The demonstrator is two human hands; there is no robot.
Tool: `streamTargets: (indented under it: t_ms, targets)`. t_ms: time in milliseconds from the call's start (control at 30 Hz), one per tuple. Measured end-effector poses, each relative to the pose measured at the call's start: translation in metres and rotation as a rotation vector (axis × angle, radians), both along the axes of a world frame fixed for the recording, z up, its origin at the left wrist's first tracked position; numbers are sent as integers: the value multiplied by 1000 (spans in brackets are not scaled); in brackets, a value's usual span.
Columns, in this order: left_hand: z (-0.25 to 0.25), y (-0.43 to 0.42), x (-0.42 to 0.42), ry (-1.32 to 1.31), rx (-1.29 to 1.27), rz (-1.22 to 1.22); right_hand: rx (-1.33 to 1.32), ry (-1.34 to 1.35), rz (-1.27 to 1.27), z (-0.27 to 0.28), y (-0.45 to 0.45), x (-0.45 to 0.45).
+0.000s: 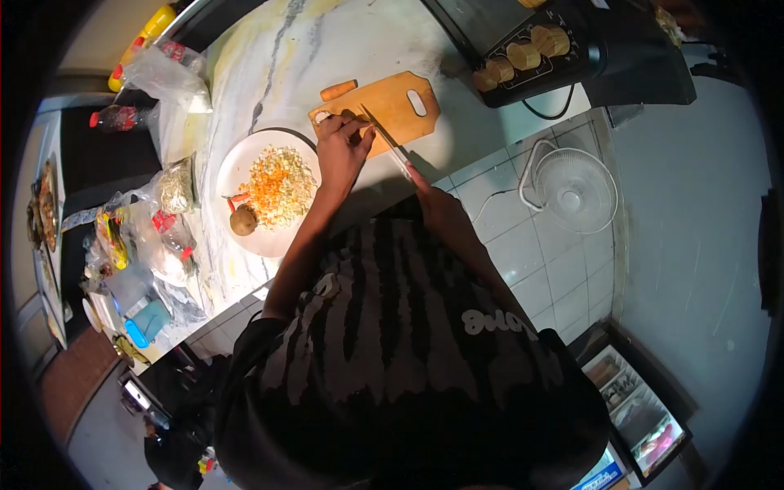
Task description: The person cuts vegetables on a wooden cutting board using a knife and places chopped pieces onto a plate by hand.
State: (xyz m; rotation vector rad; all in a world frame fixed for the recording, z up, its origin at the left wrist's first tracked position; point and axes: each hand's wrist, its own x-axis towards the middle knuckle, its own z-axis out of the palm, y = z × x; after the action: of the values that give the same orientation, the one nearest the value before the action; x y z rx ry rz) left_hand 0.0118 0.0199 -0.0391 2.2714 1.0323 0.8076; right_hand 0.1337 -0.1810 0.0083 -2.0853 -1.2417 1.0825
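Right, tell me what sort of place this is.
Probably a kitchen, or some other food-preparation area: a knife is held over a cutting board on the counter, beside a plate of chopped vegetables.

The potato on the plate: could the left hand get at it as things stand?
Probably yes: the potato lies uncovered on the plate, with only low chopped vegetables between it and the left hand, though that hand is over the cutting board.
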Motion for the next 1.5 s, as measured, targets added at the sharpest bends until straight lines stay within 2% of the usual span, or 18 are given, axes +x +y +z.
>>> streamTargets:
  t_ms: [133,233,433,600,800,1033,1100,1233,1300,1500]
  targets:
    - [3,-1,-2,38,36,-28,134,-82,26,-10,-1,-6]
    - [-1,2,-1,94,161,-66,70,-72,29,0,3,-8]
    - [-4,6,2,114,205,-63,-57,-14,47,2,5,-8]
    - [-4,5,4,86,205,-60,33,22,35,-4,5,-6]
    - [-2,2,0,41,114,-63,-40,126,-29,13,10,5]
    - [0,0,0,43,82,-56,-62,56,-8,-7,6,7]
    - [-2,-1,0,10,82,-53,76,-46,10,-11,5,4]
    - [-1,-3,0,-40,72,-52,36,10,-8,-11,7,2]
    - [-1,-5,-2,-38,47,-44,242,-33,9,-16,5,1]
    - [-1,-4,-2,-57,-4,-38,258,-11,1,-20,2,0]
